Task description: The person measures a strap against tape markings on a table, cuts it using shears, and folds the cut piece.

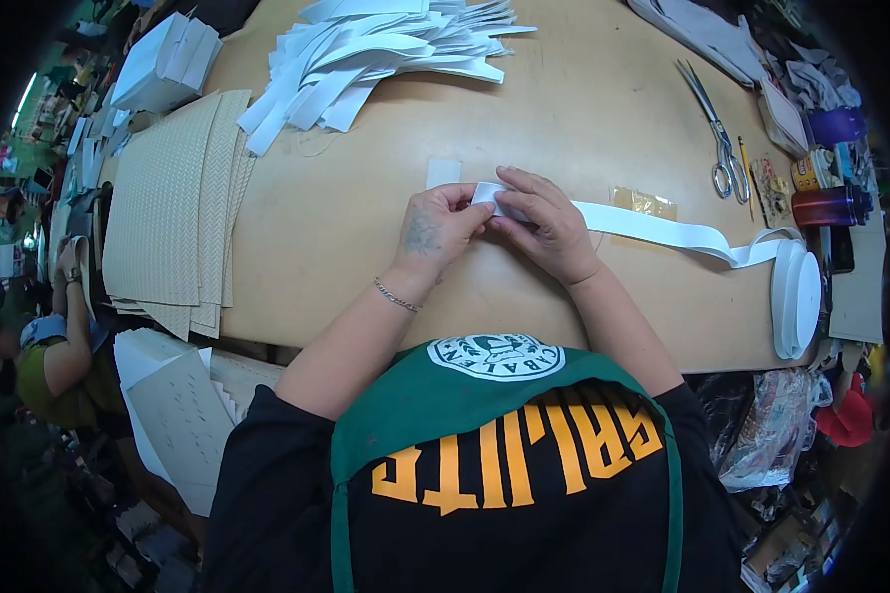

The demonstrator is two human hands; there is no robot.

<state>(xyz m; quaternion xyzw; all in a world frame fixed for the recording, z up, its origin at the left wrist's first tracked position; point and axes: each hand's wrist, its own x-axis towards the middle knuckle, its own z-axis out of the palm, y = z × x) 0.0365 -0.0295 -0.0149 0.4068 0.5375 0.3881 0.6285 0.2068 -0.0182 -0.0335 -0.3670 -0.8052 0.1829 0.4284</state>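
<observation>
A white strip [653, 225] runs across the table from a white roll [796, 299] at the right edge to both hands. My left hand [437, 225] pinches the strip's end between thumb and fingers. Close beside it, my right hand [547, 222] is closed on the same strip, its fingers over the top. Just behind the hands lies a small pale rectangular piece [444, 173], partly hidden by my left hand. A clear packet with brownish contents [645, 204] lies behind the strip, right of my right hand.
White cut strips [366, 54] are heaped at the back. Textured beige sheets [163, 203] lie at the left, near a white block [166, 61]. Scissors [714, 133], a pencil [747, 178] and a dark red bottle [831, 206] lie at the right. Another person [59, 366] is at far left.
</observation>
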